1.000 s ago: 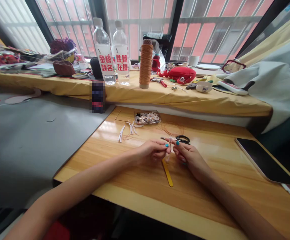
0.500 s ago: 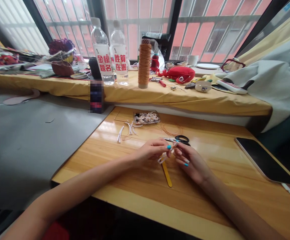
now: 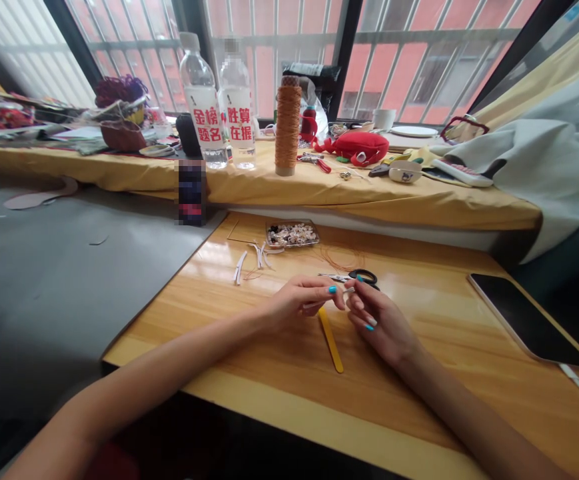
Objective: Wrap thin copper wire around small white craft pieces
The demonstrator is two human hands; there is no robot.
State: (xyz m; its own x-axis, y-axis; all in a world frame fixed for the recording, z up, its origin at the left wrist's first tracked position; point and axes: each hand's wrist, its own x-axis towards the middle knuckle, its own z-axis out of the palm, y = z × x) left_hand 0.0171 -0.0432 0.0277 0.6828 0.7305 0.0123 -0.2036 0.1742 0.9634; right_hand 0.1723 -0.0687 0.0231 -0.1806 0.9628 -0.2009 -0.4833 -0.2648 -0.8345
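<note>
My left hand (image 3: 305, 298) and my right hand (image 3: 380, 320) meet over the wooden table, both closed in a pinch. Between their fingertips shows the end of a narrow white strip (image 3: 350, 291); most of it is hidden by the fingers. Below the hands lies a flat yellow stick (image 3: 332, 343). Scissors (image 3: 363, 277) with black handles rest just behind the fingertips. Similar loose white strips (image 3: 240, 268) are on the table to the left, close to some thin orange thread (image 3: 344, 259).
A clear box (image 3: 293, 234) of small pale and dark pieces stands at the table's back. To the right lies a phone (image 3: 526, 320) with a cable plugged in. On the yellow-covered ledge stand two bottles (image 3: 239, 123), an orange thread spool (image 3: 288, 127) and a red pouch (image 3: 362, 148).
The white strip, which hung as a loop below my fingers, has turned and is now mostly hidden. My left hand has shifted slightly left; the right fingers have changed position a little.
</note>
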